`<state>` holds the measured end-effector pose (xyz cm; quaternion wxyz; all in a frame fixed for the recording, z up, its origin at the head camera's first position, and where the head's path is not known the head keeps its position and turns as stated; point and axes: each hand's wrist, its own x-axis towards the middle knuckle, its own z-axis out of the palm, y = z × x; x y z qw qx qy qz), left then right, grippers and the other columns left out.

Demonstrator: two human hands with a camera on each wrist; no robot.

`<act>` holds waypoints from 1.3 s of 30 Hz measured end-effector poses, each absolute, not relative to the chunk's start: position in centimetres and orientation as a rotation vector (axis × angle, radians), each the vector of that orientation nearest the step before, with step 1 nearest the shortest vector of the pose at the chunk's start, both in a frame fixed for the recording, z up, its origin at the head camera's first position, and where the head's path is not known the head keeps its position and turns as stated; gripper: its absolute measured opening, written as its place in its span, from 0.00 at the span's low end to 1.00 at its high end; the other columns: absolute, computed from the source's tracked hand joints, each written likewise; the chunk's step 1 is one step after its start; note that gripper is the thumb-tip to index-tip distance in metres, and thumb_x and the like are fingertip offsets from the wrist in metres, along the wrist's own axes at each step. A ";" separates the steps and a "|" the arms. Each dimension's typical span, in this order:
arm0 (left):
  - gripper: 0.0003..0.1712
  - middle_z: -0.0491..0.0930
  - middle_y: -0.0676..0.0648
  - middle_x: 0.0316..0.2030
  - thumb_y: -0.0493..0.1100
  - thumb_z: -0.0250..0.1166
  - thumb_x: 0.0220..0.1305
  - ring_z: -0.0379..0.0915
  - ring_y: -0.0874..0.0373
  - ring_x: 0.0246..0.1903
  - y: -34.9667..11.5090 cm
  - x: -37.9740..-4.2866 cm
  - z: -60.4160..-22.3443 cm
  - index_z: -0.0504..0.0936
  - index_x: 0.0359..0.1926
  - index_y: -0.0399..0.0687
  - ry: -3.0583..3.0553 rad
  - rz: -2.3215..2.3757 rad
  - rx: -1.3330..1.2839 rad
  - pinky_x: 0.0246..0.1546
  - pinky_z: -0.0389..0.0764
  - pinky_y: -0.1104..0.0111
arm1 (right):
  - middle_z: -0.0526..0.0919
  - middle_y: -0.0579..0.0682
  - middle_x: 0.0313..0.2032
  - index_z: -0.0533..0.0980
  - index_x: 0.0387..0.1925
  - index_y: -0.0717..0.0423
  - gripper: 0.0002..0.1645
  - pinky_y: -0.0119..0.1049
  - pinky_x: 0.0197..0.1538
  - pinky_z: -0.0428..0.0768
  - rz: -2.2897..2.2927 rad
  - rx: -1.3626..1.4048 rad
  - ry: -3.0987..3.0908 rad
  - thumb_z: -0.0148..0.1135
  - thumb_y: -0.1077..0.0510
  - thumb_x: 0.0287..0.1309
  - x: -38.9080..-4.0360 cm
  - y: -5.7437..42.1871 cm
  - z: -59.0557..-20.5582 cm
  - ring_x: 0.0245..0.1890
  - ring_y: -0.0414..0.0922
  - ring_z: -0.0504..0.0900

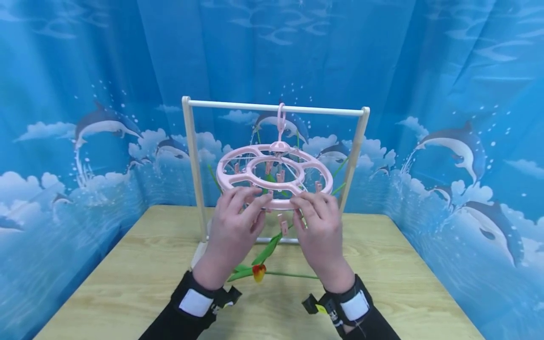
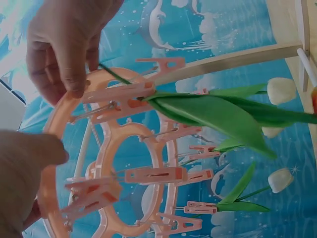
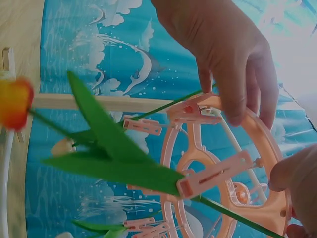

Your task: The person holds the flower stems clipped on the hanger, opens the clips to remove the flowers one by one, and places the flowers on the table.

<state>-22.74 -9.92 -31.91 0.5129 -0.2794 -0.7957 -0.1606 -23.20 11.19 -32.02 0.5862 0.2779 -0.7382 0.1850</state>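
Black sleeves lead to the left hand and right hand, their fingers pinching the near rim of a pale pink hanger, hooked on a white rail above the worktop. Glossy and round, it carries a smaller inner ring. Pink pegs dangle below, some clipping green stems; one red-and-yellow tulip hangs nearest.

One pink hanger, one stand; one red-yellow tulip, one table
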 end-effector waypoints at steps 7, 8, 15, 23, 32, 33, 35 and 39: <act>0.20 0.88 0.43 0.57 0.38 0.78 0.68 0.80 0.44 0.62 -10.0 -22.9 -31.9 0.91 0.59 0.56 -1.885 -0.457 -0.651 0.70 0.84 0.50 | 0.91 0.59 0.47 0.88 0.47 0.61 0.16 0.54 0.58 0.84 0.429 0.663 -1.714 0.79 0.70 0.56 -23.2 11.2 -31.9 0.48 0.59 0.84; 0.20 0.88 0.43 0.57 0.38 0.77 0.69 0.80 0.44 0.62 -10.0 -23.0 -31.9 0.90 0.60 0.56 -1.884 -0.461 -0.654 0.70 0.85 0.51 | 0.91 0.59 0.47 0.88 0.47 0.62 0.16 0.54 0.59 0.84 0.432 0.654 -1.718 0.79 0.70 0.56 -23.2 11.3 -31.8 0.49 0.59 0.84; 0.20 0.86 0.43 0.57 0.35 0.75 0.70 0.79 0.43 0.60 -10.4 -23.4 -31.5 0.90 0.60 0.55 -1.880 -0.508 -0.668 0.65 0.87 0.52 | 0.88 0.62 0.49 0.86 0.48 0.64 0.16 0.56 0.56 0.85 0.445 0.590 -1.748 0.76 0.71 0.58 -23.6 12.2 -31.2 0.51 0.63 0.82; 0.18 0.86 0.42 0.57 0.32 0.74 0.69 0.79 0.43 0.61 -10.9 -23.7 -31.2 0.90 0.58 0.48 -1.876 -0.551 -0.658 0.64 0.87 0.53 | 0.86 0.64 0.49 0.83 0.46 0.66 0.14 0.54 0.54 0.85 0.492 0.565 -1.745 0.73 0.74 0.58 -23.9 13.0 -30.8 0.49 0.61 0.83; 0.29 0.82 0.40 0.63 0.38 0.82 0.62 0.76 0.41 0.66 -11.0 -23.3 -31.2 0.84 0.63 0.46 -1.882 -0.540 -0.696 0.70 0.84 0.49 | 0.86 0.62 0.48 0.83 0.45 0.64 0.12 0.52 0.55 0.84 0.479 0.542 -1.772 0.74 0.72 0.60 -24.1 13.5 -31.1 0.50 0.62 0.81; 0.31 0.82 0.40 0.63 0.40 0.83 0.60 0.76 0.40 0.66 -11.0 -23.1 -31.2 0.82 0.63 0.45 -1.868 -0.534 -0.703 0.68 0.84 0.48 | 0.86 0.62 0.48 0.83 0.45 0.64 0.12 0.52 0.55 0.84 0.481 0.537 -1.776 0.74 0.71 0.60 -24.0 13.5 -31.2 0.50 0.62 0.80; 0.31 0.83 0.39 0.58 0.44 0.84 0.57 0.77 0.41 0.60 -11.1 -22.6 -31.0 0.82 0.58 0.42 -1.842 -0.521 -0.716 0.62 0.85 0.49 | 0.86 0.62 0.49 0.83 0.45 0.63 0.12 0.52 0.55 0.84 0.491 0.531 -1.780 0.74 0.71 0.60 -24.0 13.5 -31.3 0.50 0.62 0.80; 0.13 0.87 0.49 0.35 0.47 0.80 0.63 0.80 0.56 0.34 -10.9 -21.0 -30.3 0.86 0.39 0.46 -2.037 -0.493 -0.715 0.37 0.84 0.67 | 0.85 0.62 0.49 0.83 0.45 0.63 0.12 0.53 0.55 0.84 0.498 0.530 -1.794 0.74 0.71 0.61 -24.0 13.5 -31.5 0.51 0.62 0.80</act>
